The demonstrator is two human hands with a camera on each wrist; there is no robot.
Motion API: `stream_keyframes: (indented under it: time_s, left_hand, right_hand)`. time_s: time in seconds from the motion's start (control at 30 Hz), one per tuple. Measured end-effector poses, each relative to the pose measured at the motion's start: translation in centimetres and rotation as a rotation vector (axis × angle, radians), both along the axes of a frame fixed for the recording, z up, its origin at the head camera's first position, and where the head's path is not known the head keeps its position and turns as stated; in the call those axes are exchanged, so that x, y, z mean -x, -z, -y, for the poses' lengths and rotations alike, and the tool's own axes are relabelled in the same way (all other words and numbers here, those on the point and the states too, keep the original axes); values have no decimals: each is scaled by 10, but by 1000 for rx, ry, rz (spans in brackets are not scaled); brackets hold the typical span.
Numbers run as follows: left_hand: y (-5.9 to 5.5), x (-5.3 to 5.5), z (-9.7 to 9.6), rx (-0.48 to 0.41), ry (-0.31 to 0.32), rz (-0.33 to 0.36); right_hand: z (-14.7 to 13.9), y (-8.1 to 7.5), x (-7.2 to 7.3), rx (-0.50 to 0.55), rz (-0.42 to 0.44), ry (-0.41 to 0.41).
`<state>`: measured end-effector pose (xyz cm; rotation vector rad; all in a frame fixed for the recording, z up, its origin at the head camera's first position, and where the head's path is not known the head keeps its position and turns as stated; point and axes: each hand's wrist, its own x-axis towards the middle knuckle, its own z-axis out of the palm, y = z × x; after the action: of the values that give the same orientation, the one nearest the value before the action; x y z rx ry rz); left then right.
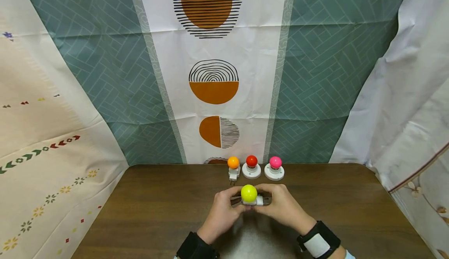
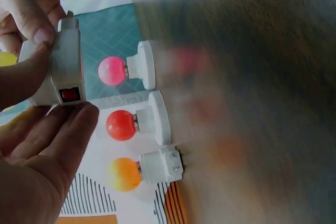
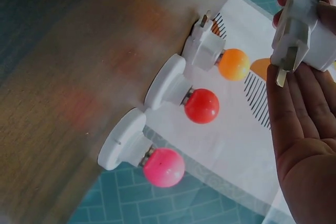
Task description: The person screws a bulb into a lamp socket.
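Both hands hold a white plug-in bulb holder with a yellow bulb [image 1: 249, 193] above the table. My left hand [image 1: 224, 209] pinches its left side between thumb and fingers. The right hand [image 1: 280, 206] grips the other side, its thumb on the body in the left wrist view. There, the bulb holder [image 2: 63, 72] shows a red switch [image 2: 69, 94] on one end. Flat metal plug prongs [image 3: 286, 69] stick out of it in the right wrist view. The yellow bulb is mostly hidden behind the fingers in the wrist views.
At the table's back edge stand an orange bulb [image 1: 233, 162] in a plug-in holder, a red bulb [image 1: 251, 161] and a pink bulb [image 1: 275, 162] on round white bases. Behind the brown table [image 1: 158, 208] hangs a patterned curtain [image 1: 214, 111].
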<state>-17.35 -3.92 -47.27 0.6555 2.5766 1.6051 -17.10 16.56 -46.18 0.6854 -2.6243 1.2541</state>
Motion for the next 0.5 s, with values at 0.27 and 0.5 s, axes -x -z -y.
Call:
stream_keyframes:
  time_s: [0.27, 0.5]
  left_hand:
    - [-12, 5, 10, 162, -100, -82]
    - [-17, 6, 20, 326, -207, -221]
  right_hand:
    - [-19, -6, 4, 19, 15, 184]
    - [-49, -8, 16, 24, -20, 331]
